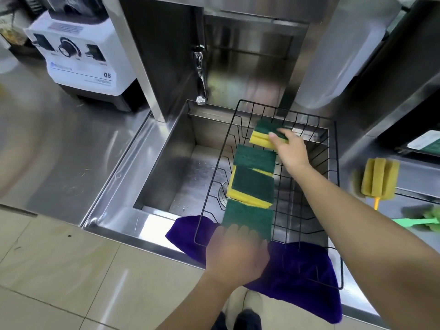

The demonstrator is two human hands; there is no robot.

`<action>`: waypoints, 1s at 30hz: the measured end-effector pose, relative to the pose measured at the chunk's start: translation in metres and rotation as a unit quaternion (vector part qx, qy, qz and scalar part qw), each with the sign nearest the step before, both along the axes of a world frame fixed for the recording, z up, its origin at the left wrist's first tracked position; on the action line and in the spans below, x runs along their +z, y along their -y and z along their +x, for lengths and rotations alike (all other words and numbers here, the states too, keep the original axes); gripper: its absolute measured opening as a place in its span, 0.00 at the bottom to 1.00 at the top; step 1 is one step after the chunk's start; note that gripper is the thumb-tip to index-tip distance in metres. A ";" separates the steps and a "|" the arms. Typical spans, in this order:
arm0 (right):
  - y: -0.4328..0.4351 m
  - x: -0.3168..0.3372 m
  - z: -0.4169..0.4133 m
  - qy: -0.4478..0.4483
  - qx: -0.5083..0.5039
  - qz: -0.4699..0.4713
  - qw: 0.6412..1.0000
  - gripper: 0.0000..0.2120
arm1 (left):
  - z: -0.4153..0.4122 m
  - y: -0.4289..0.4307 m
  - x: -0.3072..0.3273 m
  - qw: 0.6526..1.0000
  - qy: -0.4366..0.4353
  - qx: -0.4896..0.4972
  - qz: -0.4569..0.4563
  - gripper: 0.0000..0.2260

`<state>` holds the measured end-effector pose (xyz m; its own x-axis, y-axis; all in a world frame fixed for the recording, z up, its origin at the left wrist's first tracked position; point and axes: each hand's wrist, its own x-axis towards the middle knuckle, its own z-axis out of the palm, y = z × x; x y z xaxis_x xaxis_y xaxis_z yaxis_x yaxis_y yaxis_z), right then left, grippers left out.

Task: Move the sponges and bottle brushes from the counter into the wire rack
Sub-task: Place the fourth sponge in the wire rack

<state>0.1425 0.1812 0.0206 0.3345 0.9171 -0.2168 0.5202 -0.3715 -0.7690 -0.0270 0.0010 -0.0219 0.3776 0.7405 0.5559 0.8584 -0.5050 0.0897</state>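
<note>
With the right hand (289,148) pinching the far sponge (266,134) and the left hand (235,253) closed on the near sponge (247,219), lay both flat in the rack (339,210) (brushes (378,179) wait on the right bench (409,179)).

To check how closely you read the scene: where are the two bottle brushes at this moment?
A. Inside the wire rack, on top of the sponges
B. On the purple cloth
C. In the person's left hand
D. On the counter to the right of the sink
D: the yellow bottle brush and the green bottle brush lie on the counter right of the wire rack, untouched by either hand.
</note>
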 end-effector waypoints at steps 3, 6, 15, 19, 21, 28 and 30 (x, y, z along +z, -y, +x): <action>-0.002 -0.001 0.007 -0.045 -0.060 -0.001 0.997 0.16 | 0.000 0.000 0.000 1.000 0.000 -0.003 -0.003 0.15; -0.003 -0.003 0.009 -0.068 -0.074 0.023 0.995 0.12 | 0.000 0.001 0.001 1.000 -0.001 -0.003 -0.001 0.15; -0.006 -0.010 -0.016 -0.037 0.002 0.039 0.999 0.10 | -0.001 0.000 0.001 1.000 -0.002 -0.008 -0.006 0.16; -0.015 -0.017 -0.007 -0.058 -0.045 -0.010 0.997 0.13 | 0.000 0.001 0.002 1.000 -0.004 -0.011 -0.009 0.15; -0.018 -0.018 -0.004 -0.078 -0.046 -0.017 0.996 0.11 | 0.000 0.001 0.002 1.000 -0.004 -0.012 -0.009 0.15; -0.017 -0.019 0.003 -0.009 0.025 -0.076 0.997 0.19 | -0.002 0.000 0.001 1.000 -0.006 -0.011 -0.013 0.15; -0.015 -0.015 0.009 0.017 0.053 -0.083 0.995 0.19 | -0.001 -0.001 0.002 1.000 -0.009 -0.012 -0.014 0.15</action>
<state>0.1511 0.1964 0.0052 0.2474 0.8998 -0.3594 0.5872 -0.4343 -0.6830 -0.0280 0.0017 -0.0195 0.4050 0.7465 0.5279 0.8476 -0.5231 0.0895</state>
